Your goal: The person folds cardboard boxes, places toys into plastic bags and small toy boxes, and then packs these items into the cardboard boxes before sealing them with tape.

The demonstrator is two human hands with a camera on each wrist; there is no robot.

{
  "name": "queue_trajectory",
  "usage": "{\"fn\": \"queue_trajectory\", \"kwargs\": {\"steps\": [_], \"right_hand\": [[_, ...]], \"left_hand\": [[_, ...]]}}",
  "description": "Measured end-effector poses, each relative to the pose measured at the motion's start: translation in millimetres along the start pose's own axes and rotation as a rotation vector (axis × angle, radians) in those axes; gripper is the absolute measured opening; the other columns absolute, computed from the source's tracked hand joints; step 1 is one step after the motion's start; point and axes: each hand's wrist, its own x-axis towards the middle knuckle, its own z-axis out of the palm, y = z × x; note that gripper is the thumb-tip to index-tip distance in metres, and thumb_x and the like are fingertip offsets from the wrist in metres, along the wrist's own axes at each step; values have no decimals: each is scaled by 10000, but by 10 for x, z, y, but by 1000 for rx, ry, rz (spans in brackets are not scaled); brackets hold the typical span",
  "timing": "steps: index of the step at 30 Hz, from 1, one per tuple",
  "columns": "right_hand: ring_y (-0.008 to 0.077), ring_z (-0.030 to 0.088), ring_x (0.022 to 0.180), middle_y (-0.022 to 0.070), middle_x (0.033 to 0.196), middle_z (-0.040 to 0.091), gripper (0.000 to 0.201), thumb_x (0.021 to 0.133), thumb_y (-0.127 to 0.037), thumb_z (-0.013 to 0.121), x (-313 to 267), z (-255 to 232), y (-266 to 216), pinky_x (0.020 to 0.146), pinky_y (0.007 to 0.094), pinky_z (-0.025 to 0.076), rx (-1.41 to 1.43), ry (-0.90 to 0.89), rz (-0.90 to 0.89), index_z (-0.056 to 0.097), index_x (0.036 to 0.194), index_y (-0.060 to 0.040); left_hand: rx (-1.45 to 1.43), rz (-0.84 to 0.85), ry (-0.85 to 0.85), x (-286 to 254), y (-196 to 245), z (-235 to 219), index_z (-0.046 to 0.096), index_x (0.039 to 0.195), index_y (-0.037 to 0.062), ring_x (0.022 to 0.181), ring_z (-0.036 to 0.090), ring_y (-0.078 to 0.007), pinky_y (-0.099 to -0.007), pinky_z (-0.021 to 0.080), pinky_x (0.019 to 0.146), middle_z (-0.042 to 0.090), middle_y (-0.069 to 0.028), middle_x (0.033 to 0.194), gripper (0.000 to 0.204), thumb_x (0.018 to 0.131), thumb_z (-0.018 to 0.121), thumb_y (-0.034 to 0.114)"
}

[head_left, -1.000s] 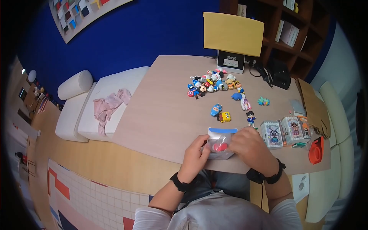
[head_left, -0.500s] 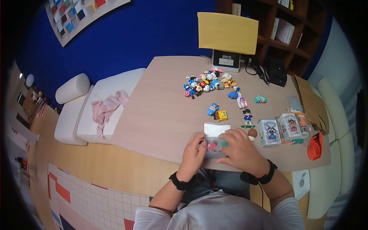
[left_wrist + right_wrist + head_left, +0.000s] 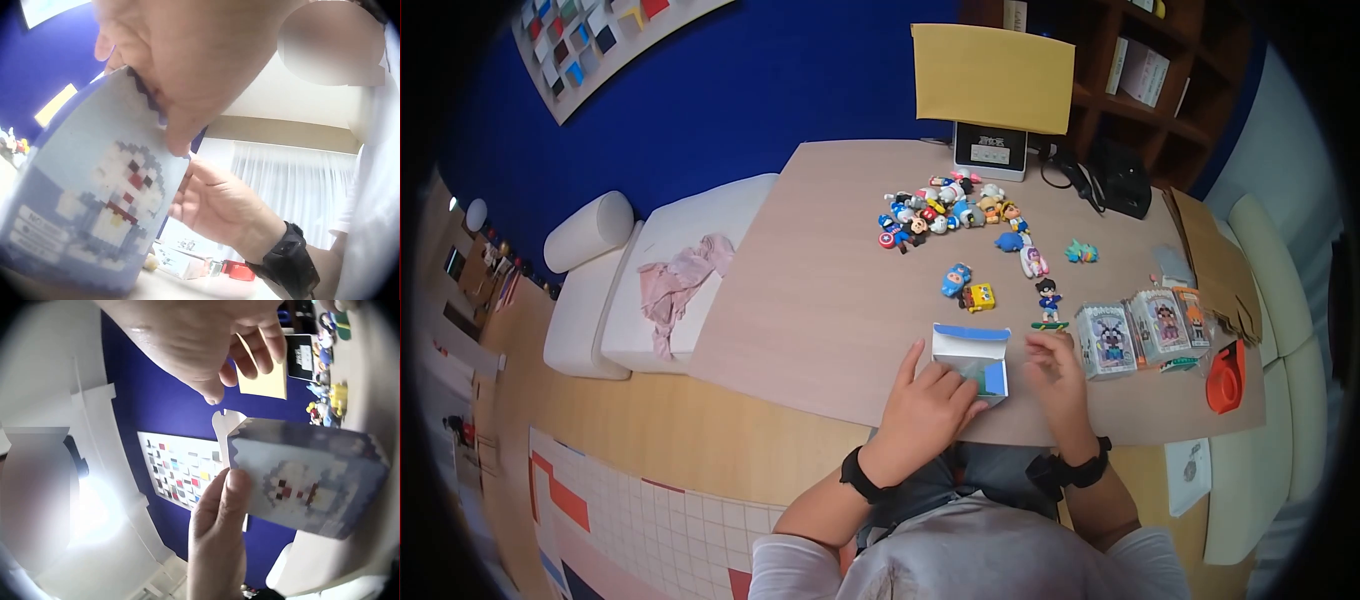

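An open cardboard box (image 3: 972,346) with its flaps up stands at the table's near edge. Its side (image 3: 81,162) bears a white pixel-style character on pale blue. My left hand (image 3: 925,402) grips the box at its open rim, thumb (image 3: 235,490) on the printed face and fingers over the opening. Something green shows inside, partly covered by those fingers. My right hand (image 3: 1058,378) is off the box, just to its right, fingers loosely bent with nothing in them. Beyond that hand stands a dark-haired figurine (image 3: 1048,296) on a green board.
Several toy figurines (image 3: 945,212) are heaped at the back of the table (image 3: 800,280). A blue figure (image 3: 956,280) and a yellow one (image 3: 978,297) lie beyond the box. Boxed toys (image 3: 1106,340) and a red tape dispenser (image 3: 1225,378) are at the right.
The clear bag with pink pieces, earlier at the box opening, no longer shows. My right hand has come away to the right, and my left hand has shifted over the opening.
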Motion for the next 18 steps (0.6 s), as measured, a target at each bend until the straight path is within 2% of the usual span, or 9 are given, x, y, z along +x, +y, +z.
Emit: {"fn": "queue_trajectory", "kwargs": {"steps": [2, 5, 8, 9, 12, 13, 15, 16, 18], "right_hand": [[207, 514, 1057, 128, 1171, 521, 458, 819, -73, 611, -38, 111, 177, 888, 311, 418, 213, -128, 55, 440, 1236, 9], [201, 490, 1104, 144, 1249, 473, 567, 847, -73, 586, -56, 186, 158, 922, 318, 406, 342, -225, 102, 321, 1339, 18], [191, 468, 1140, 151, 1289, 437, 581, 860, -58, 565, -47, 242, -25, 953, 320, 389, 327, -250, 102, 283, 1362, 19], [189, 467, 1142, 151, 1296, 432, 581, 860, -55, 563, -38, 248, -53, 956, 317, 387, 309, -265, 98, 282, 1364, 14], [200, 481, 1133, 143, 1298, 435, 571, 848, -43, 573, -27, 259, -93, 952, 314, 394, 280, -292, 77, 313, 1355, -6], [206, 488, 1128, 139, 1295, 440, 566, 841, -39, 578, -28, 254, -106, 949, 314, 399, 274, -292, 72, 330, 1349, -14], [216, 513, 1085, 129, 1266, 463, 508, 827, -37, 594, -2, 209, -171, 909, 314, 428, 111, -303, -120, 412, 1301, -38], [221, 526, 1064, 124, 1252, 475, 481, 820, -35, 602, 2, 181, -199, 889, 314, 443, 28, -305, -212, 453, 1277, -49], [215, 541, 1021, 118, 1221, 492, 404, 810, -30, 611, -5, 160, -246, 847, 310, 462, 7, -326, -232, 526, 1204, -58]], "left_hand": [[-46, -4, 5, 30, -5, 27, 587, 857, 106, 950, 547, -192, -513, 279, 1013, 584, -15, 891, 164, 766, 654, 225], [-325, -36, 248, -74, -109, 77, 564, 922, 91, 998, 524, -237, -474, 313, 994, 561, -63, 977, 159, 791, 625, 157], [-607, -302, 511, -191, -241, 201, 538, 1012, 54, 1010, 499, -287, -422, 362, 942, 527, -143, 1089, 237, 784, 601, 68], [-606, -288, 495, -137, -298, 191, 495, 1106, 69, 1024, 498, -264, -369, 391, 896, 526, -144, 1105, 330, 789, 582, 36], [-1548, -619, 221, -76, -227, 194, 488, 1115, 74, 1041, 494, -221, -327, 410, 875, 517, -124, 1150, 316, 809, 558, 38], [-1558, -602, 207, -80, -240, 211, 494, 1104, 69, 1053, 491, -218, -326, 401, 889, 517, -126, 1160, 295, 815, 541, 39], [-1582, -566, 166, -89, -284, 305, 507, 1084, 58, 1078, 485, -212, -324, 384, 917, 518, -130, 1179, 257, 828, 507, 41], [-1503, -481, 206, -85, -307, 353, 514, 1078, 59, 1086, 483, -212, -322, 381, 923, 523, -131, 1176, 250, 829, 499, 41], [-1339, -306, 285, -64, -350, 423, 529, 1067, 60, 1101, 480, -213, -319, 374, 935, 535, -132, 1168, 242, 831, 481, 40]]}}
